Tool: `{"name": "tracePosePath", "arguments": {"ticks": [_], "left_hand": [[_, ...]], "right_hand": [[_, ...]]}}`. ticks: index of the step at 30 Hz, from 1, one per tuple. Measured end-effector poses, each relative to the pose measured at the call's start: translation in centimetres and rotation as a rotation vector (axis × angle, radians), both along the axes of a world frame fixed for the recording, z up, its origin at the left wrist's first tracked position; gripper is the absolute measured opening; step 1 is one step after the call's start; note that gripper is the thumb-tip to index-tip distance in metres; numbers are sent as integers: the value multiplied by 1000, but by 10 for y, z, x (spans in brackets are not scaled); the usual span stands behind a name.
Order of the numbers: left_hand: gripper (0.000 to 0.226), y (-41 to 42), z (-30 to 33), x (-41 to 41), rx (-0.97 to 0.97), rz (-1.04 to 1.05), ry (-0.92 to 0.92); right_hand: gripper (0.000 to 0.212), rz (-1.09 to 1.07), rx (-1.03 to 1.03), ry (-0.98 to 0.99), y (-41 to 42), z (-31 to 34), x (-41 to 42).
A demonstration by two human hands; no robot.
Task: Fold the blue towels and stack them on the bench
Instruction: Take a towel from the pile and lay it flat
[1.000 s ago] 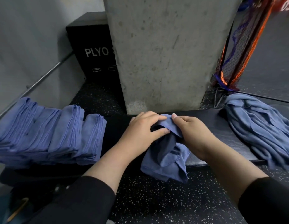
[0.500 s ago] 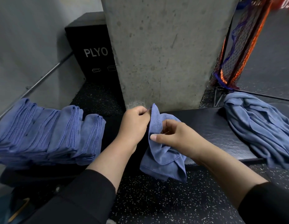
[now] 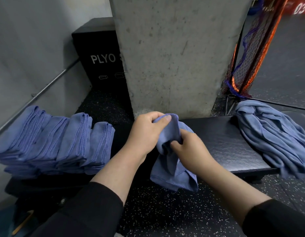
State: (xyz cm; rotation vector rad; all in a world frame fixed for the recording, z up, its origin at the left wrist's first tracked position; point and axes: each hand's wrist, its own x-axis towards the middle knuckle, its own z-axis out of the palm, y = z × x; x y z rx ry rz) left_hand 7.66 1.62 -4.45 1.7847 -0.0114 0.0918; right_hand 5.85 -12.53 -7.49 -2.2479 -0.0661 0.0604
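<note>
The left hand (image 3: 144, 134) pinches the top edge of a blue towel (image 3: 172, 161), thumb on top. The right hand (image 3: 191, 149) grips the same towel a little lower, at about 4 o'clock from the left hand, fingers curled into the cloth. A moment ago the right hand was up by the top edge; now it has slid down the towel. It looks like the hands are hunting for corners to open it, so this fold has not started.

The towel hangs over the front edge of the bench (image 3: 225, 144).

At 9 o'clock sit the folded towels (image 3: 62, 142) in neat rows. At 3 o'clock lies a messy pile (image 3: 274, 134) waiting to be folded.

No boxes or baskets hold towels here.
</note>
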Motion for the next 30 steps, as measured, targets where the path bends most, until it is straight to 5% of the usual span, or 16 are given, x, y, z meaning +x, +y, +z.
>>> {"name": "tracePosePath", "arguments": {"ticks": [3,6,12,18,21,23,25,27,30], "left_hand": [[22,10,10,4,-64,166,-128],[23,23,22,7,-181,305,-230],[23,53,27,3,-159,505,-273],[28,64,30,12,177,494,-192],[32,56,39,43,23,396,-154],[24,48,45,67,-133,289,-52],[48,40,39,83,-74,212,25],[44,28,11,75,184,159,-19],[21,7,-59,39,550,-125,23]], "right_hand": [[32,76,-10,13,-10,12,4],[30,209,-246,94,-23,18,5],[24,-26,-444,4,-77,36,14],[20,-255,69,-161,-98,70,23],[14,-334,484,-109,-90,83,55],[17,-315,577,-116,-90,86,84],[51,-279,392,-78,-91,75,103],[70,-258,48,-33,-88,48,98],[41,-61,-240,15,-76,-19,70]]}}
